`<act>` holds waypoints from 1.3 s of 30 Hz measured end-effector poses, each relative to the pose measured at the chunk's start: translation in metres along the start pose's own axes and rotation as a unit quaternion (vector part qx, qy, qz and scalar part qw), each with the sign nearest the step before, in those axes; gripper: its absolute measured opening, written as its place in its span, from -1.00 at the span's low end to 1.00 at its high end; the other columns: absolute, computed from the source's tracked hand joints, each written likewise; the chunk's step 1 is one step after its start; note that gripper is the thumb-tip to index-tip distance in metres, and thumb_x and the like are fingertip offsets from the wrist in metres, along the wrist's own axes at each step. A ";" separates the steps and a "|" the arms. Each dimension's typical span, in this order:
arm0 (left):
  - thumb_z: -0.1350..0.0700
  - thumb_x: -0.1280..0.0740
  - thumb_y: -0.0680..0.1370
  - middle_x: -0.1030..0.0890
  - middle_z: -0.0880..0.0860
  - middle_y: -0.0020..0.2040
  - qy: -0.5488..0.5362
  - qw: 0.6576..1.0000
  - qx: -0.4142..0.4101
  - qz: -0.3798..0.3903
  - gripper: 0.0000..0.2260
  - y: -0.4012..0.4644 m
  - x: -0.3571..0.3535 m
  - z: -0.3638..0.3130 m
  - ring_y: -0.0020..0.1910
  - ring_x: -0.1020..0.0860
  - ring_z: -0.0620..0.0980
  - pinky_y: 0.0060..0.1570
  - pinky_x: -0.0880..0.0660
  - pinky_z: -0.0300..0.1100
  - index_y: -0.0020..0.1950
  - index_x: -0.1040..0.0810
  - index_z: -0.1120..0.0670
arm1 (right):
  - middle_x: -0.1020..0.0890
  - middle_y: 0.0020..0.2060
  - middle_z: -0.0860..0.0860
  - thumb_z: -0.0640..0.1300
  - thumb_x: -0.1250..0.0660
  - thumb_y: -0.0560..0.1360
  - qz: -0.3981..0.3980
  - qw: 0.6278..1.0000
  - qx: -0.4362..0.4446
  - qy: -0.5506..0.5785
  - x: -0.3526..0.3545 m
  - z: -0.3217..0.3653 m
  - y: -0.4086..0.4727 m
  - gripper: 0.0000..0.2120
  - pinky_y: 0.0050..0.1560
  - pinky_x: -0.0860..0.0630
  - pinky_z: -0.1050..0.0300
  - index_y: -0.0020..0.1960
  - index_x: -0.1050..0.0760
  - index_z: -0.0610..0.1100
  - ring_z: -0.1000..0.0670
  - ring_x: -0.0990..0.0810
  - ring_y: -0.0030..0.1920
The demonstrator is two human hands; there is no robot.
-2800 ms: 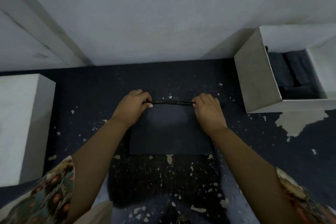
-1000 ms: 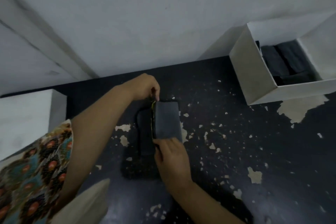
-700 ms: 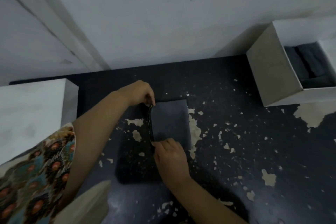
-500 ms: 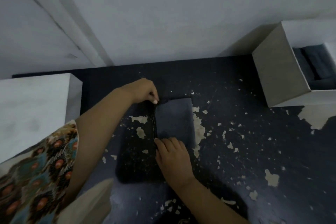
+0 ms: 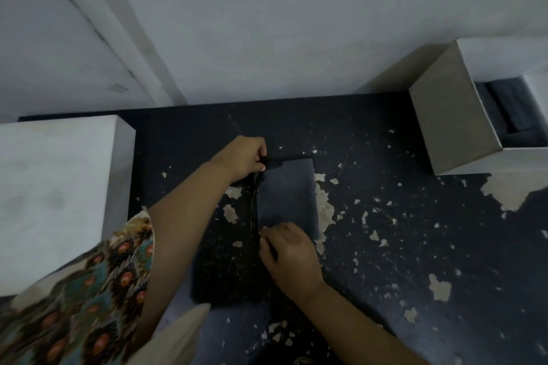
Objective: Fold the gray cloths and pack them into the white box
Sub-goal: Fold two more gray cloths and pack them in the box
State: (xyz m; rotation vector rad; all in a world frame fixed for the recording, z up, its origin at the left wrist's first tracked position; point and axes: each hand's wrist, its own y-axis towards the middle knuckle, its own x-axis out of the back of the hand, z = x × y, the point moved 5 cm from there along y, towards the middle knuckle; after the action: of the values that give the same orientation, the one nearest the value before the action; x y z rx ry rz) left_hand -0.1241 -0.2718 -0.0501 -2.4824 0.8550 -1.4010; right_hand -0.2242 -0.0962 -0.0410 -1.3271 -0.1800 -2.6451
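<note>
Item: gray cloth [image 5: 286, 191], folded to a narrow upright rectangle, lying flat on the dark, paint-chipped tabletop [image 5: 400, 246], mid-frame.

Left hand [image 5: 244, 158]: at the cloth's far left corner, fingers curled and pinching the stacked edges there.

Right hand [image 5: 289, 252]: at the near left corner, fingertips bent down onto the layered edge; appears to pinch it, though the contact is partly hidden by the knuckles.

White box [image 5: 453, 124]: far right, well apart from the cloth, open side toward the camera's right; dark folded cloths [image 5: 504, 109] already stand inside it.

Second white block [image 5: 56, 192]: left of the work area, untouched.

Patterned sleeve [image 5: 98, 290]: lower left.

Step in hand, as judged: aligning or squaring the layered left edge after a fold; the bundle looks close to the packed cloths' width.

Next move calls for: keeping the layers pinched together so they do not splay, lifting the bundle whole, carrying it right to the box, and sliding it in beside the cloths already there.
</note>
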 end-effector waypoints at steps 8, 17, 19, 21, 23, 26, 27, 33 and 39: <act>0.23 -0.33 0.50 -0.53 0.15 -0.02 0.037 0.998 0.027 0.035 -0.82 0.000 -0.011 -0.006 -0.05 -0.50 0.08 -0.02 -0.46 -0.10 0.09 -0.53 0.24 | -0.44 0.24 -0.13 -0.26 -0.20 0.49 -0.008 0.980 -0.122 -0.155 0.048 -0.052 0.100 -0.59 0.24 -0.35 -0.02 0.34 -0.37 -0.13 -0.16 -0.37 0.20; 0.21 -0.30 0.51 -0.48 0.20 0.07 0.106 0.994 -0.023 -0.006 -0.83 -0.013 -0.008 -0.016 -0.04 -0.47 0.08 -0.13 -0.37 -0.16 0.09 -0.51 0.18 | -0.37 0.22 -0.26 -0.43 -0.17 0.49 0.154 0.958 -0.151 -0.189 0.046 -0.062 0.134 -0.67 0.27 -0.39 0.02 0.23 -0.45 -0.29 -0.21 -0.42 0.19; 0.22 -0.29 0.51 -0.52 0.18 0.05 0.110 0.993 -0.033 -0.029 -0.85 -0.019 -0.007 -0.016 -0.03 -0.49 0.08 -0.16 -0.35 -0.17 0.08 -0.49 0.17 | -0.38 0.21 -0.24 -0.42 -0.18 0.49 0.158 0.960 -0.138 -0.184 0.050 -0.060 0.137 -0.70 0.24 -0.43 0.00 0.18 -0.50 -0.28 -0.21 -0.42 0.17; 0.22 -0.31 0.50 -0.55 0.15 0.03 0.094 0.993 -0.040 -0.062 -0.86 -0.027 -0.004 -0.015 -0.03 -0.50 0.07 -0.14 -0.38 -0.17 0.05 -0.50 0.17 | -0.40 0.17 -0.21 -0.43 -0.20 0.47 0.135 0.969 -0.114 -0.172 0.057 -0.055 0.135 -0.73 0.15 -0.47 -0.01 0.11 -0.52 -0.25 -0.18 -0.41 0.15; 0.21 -0.35 0.48 -0.57 0.10 0.01 0.060 0.992 -0.039 -0.100 -0.84 -0.037 0.000 -0.012 -0.06 -0.52 0.02 -0.12 -0.42 -0.18 0.05 -0.52 0.15 | -0.45 0.09 -0.17 -0.44 -0.21 0.45 0.105 0.978 -0.088 -0.157 0.064 -0.050 0.127 -0.74 0.03 -0.47 0.02 0.05 -0.54 -0.23 -0.15 -0.41 0.12; 0.21 -0.40 0.45 -0.55 -0.01 -0.08 0.018 0.989 -0.040 -0.141 -0.82 -0.055 0.003 -0.013 -0.15 -0.49 -0.10 -0.14 -0.42 -0.25 0.04 -0.56 0.10 | -0.52 -0.03 -0.12 -0.43 -0.22 0.42 0.059 0.985 -0.040 -0.158 0.073 -0.042 0.108 -0.76 -0.10 -0.39 0.07 -0.01 -0.53 -0.20 -0.12 -0.43 0.05; 0.21 -0.41 0.44 -0.53 -0.03 -0.12 0.013 0.988 -0.045 -0.148 -0.83 -0.062 0.002 -0.016 -0.16 -0.48 -0.12 -0.15 -0.42 -0.26 0.01 -0.58 0.09 | -0.53 -0.06 -0.13 -0.43 -0.23 0.40 0.047 0.986 -0.021 -0.158 0.076 -0.039 0.100 -0.76 -0.10 -0.38 0.08 -0.02 -0.53 -0.21 -0.12 -0.44 0.03; 0.23 -0.41 0.41 -0.50 -0.07 -0.18 0.027 0.981 -0.083 -0.171 -0.87 -0.108 -0.026 -0.031 -0.19 -0.44 -0.13 -0.20 -0.39 -0.28 -0.14 -0.51 0.06 | -0.56 -0.14 -0.14 -0.45 -0.32 0.29 0.041 0.977 0.073 -0.195 0.070 -0.029 0.043 -0.76 -0.12 -0.56 -0.02 -0.09 -0.51 -0.24 -0.15 -0.52 -0.10; 0.19 -0.36 0.45 -0.51 -0.01 -0.14 0.088 0.978 -0.088 -0.166 -0.88 -0.136 -0.065 -0.038 -0.13 -0.45 -0.05 -0.21 -0.30 -0.27 -0.17 -0.42 0.06 | -0.59 -0.15 -0.03 -0.30 -0.45 0.27 0.046 0.966 0.085 -0.240 0.060 -0.032 -0.005 -0.75 -0.08 -0.55 0.13 -0.08 -0.54 -0.12 -0.04 -0.57 -0.13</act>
State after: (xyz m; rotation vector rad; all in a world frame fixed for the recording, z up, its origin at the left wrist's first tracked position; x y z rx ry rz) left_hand -0.1264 -0.1189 -0.0215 -2.7676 0.6390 -1.7434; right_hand -0.2854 -0.1029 -0.0117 -1.8359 -0.3879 -2.1339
